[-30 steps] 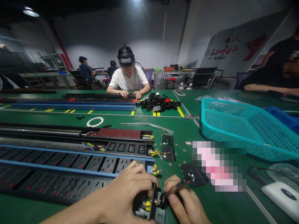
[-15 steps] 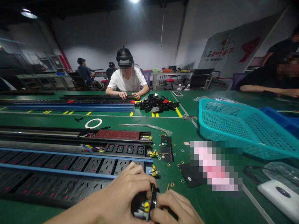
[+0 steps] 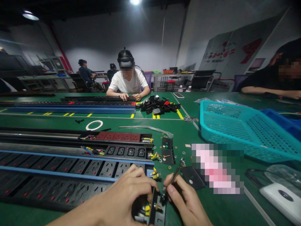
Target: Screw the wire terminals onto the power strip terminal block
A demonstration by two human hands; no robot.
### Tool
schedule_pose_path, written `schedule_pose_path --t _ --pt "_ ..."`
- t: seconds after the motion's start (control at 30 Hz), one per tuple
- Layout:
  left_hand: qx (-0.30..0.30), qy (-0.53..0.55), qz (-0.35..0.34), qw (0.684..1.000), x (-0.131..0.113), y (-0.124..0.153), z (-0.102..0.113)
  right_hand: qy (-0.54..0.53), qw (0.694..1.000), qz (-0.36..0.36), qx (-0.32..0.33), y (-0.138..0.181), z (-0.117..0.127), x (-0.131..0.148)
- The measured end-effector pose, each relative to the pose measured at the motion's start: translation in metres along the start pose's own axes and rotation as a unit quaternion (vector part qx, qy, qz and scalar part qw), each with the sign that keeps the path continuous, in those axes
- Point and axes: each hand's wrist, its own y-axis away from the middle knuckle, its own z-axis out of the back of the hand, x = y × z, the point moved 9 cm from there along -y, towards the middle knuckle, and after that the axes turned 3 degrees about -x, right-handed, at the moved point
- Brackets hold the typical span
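While I steer from afar, the left grip clamps a black metal bracket upright above the green counter.
The right grip pinches a slim steel screwdriver, its tip at the bracket – probably held up so that face stays reachable – with brass washers lying near a socket power strip.

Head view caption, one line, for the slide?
Left hand holds a black bracket with yellow-terminal wires; right hand pinches a slim metal tool at it.
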Motion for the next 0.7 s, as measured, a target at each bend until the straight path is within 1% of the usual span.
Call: schedule_pose_path --t 0.03,0.1,0.17,0.23,0.33,0.43,0.57,0.63,0.7 --pt "0.002 0.0 0.001 1.0 0.0 0.0 0.0 0.009 0.999 0.038 -0.016 0.0 0.002 0.007" --pt "0.004 0.002 0.0 1.0 -0.001 -0.001 0.0 0.028 0.989 0.14 -0.039 0.003 0.005 0.026" --pt "0.002 0.004 -0.003 1.0 -0.002 -0.001 0.001 0.051 0.973 0.221 -0.036 0.006 0.002 0.042" --pt "0.0 0.002 -0.004 1.0 -0.004 -0.001 0.001 0.088 0.958 0.271 -0.02 0.008 -0.004 0.053" --pt "-0.004 -0.004 -0.001 1.0 -0.003 -0.001 0.001 0.149 0.936 0.318 -0.015 0.011 -0.01 0.065" --pt "-0.002 -0.001 -0.005 1.0 -0.002 -0.001 0.0 0.16 0.924 0.346 -0.023 0.015 -0.011 0.073" --pt "0.003 0.001 -0.005 1.0 -0.002 -0.001 -0.002 0.169 0.92 0.352 -0.021 0.017 -0.012 0.075" --pt "0.003 -0.003 -0.001 1.0 -0.002 -0.001 -0.001 0.169 0.924 0.342 -0.019 0.015 -0.01 0.073" --pt "0.003 -0.006 0.002 1.0 -0.002 -0.001 -0.001 0.155 0.935 0.319 -0.012 0.011 -0.008 0.068"
